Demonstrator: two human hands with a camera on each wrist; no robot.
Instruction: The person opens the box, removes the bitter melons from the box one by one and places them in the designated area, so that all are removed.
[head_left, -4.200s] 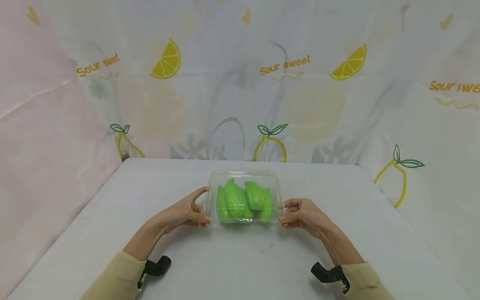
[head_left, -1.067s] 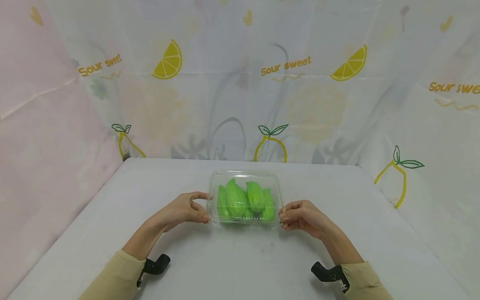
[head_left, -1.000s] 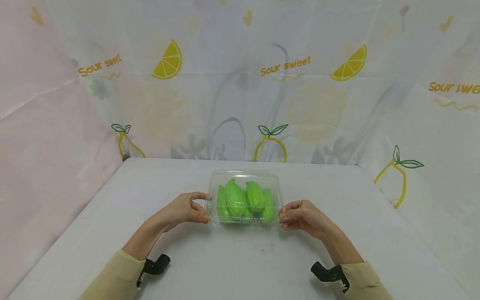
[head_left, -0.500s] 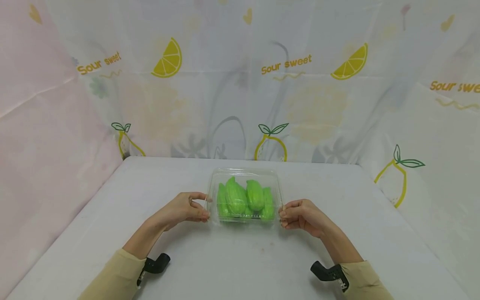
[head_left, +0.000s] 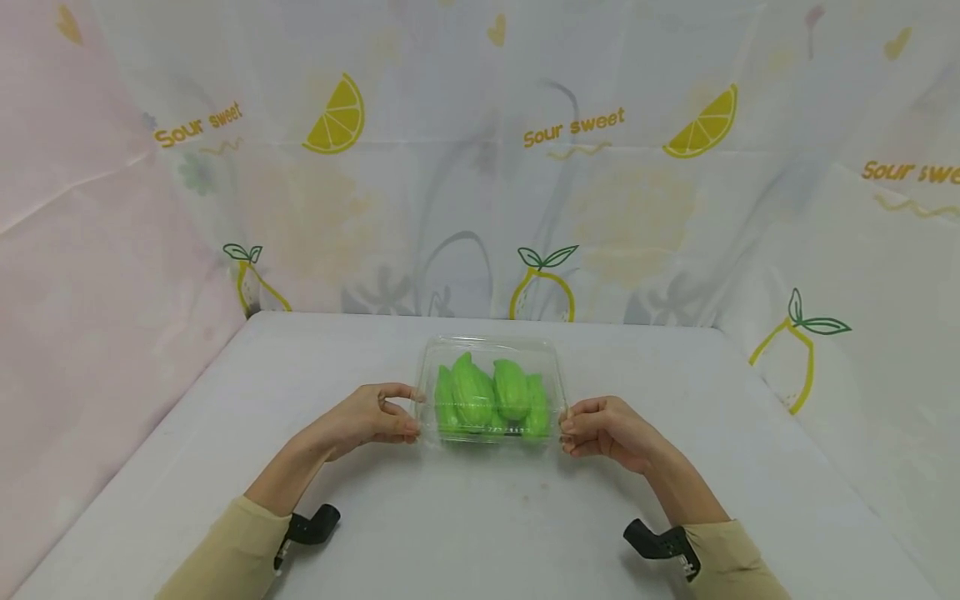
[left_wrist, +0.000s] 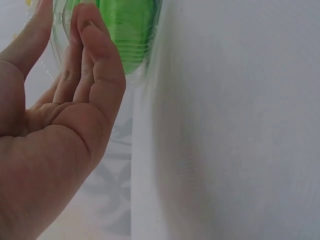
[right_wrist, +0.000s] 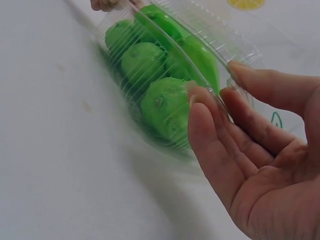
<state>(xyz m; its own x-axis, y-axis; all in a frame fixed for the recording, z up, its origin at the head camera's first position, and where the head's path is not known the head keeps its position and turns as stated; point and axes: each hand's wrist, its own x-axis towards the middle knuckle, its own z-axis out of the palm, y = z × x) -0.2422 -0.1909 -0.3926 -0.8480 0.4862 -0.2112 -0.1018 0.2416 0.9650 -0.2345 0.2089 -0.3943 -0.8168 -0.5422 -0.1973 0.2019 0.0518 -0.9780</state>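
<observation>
A clear plastic clamshell box (head_left: pixel 491 344) stands in the middle of the white table, its lid down over several long, ribbed green vegetables or fruits (head_left: pixel 472 390). My left hand (head_left: pixel 367 423) grips the box's left side, with finger and thumb spread apart along the edge. Fingers of my right hand (head_left: pixel 600 429) pinch the rim at the near right corner. From the right wrist, the box's lid edge and base edge (right_wrist: pixel 192 62) show as two lines meeting near the fingertips. Only part of the box and one green piece (left_wrist: pixel 127 30) appear beside my left fingers.
White cloth covers the table (head_left: pixel 480 533). A printed curtain (head_left: pixel 450 167) with lemon pictures hangs behind the table's far edge and along both sides. Each sleeve cuff carries a black wrist camera (head_left: pixel 315 525).
Over the last four seconds my left upper finger has come down slightly along the box's side. The box has shifted very slightly right; my right hand keeps its pinch.
</observation>
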